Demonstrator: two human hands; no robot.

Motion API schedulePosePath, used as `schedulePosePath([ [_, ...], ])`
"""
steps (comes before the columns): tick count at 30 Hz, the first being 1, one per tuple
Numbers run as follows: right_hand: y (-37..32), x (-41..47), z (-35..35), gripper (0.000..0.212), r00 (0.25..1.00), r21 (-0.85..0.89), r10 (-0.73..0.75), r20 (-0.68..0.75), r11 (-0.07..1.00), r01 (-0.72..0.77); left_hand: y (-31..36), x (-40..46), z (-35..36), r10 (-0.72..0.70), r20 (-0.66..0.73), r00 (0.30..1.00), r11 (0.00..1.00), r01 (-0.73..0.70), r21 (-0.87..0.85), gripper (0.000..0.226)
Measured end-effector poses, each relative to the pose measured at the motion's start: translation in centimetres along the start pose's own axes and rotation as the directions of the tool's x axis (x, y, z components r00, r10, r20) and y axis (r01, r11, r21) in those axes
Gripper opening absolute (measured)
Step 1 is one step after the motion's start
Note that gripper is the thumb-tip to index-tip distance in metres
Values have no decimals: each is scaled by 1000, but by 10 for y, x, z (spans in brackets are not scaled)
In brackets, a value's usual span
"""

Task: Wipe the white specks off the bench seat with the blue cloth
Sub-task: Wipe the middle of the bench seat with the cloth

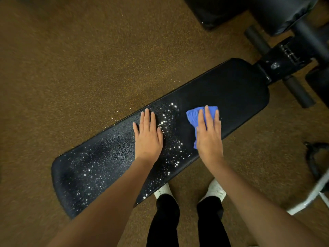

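Head view: long black padded vinyl bench seat [231, 90] runs diagonally over brown speckled carpet [71, 59]; it's the table here. Right hand [209, 134] lies flat, fingers straight and together, pressing a crumpled blue microfibre cloth [193, 115] onto the seat about mid-length; nothing is curled around the cloth, just palm pressure. Left hand [148, 136] is also flat and open, holding nothing, braced on the seat just beside the cloth hand. Scattered white specks [170, 122] lie between the two hands, and a thinner spread covers the near-left end; a few sit on the carpet by the far edge. The seat's far-right end, beyond the cloth, looks clean. Cloth reads as soft, light and floppy, so it'll bunch or slip under the palm unless pressed evenly; best held spread flat under the whole hand, or pinched at a folded edge. Pebbled vinyl looks firm, probably lets specks slide off easily. Black trousers [165, 220] and white socks [214, 190] show below the seat.
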State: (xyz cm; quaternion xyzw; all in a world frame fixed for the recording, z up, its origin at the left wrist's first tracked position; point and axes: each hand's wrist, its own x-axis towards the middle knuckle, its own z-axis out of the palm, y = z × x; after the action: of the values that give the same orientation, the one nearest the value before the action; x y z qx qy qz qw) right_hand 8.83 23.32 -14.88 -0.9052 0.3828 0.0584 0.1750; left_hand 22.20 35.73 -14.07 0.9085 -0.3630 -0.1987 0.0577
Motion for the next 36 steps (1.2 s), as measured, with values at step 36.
schedulePosePath([
  [36, -66, 68, 12, 73, 937, 41, -348, -10, 937, 348, -20, 8, 7, 2, -81, 997, 984, -16, -180, 59],
])
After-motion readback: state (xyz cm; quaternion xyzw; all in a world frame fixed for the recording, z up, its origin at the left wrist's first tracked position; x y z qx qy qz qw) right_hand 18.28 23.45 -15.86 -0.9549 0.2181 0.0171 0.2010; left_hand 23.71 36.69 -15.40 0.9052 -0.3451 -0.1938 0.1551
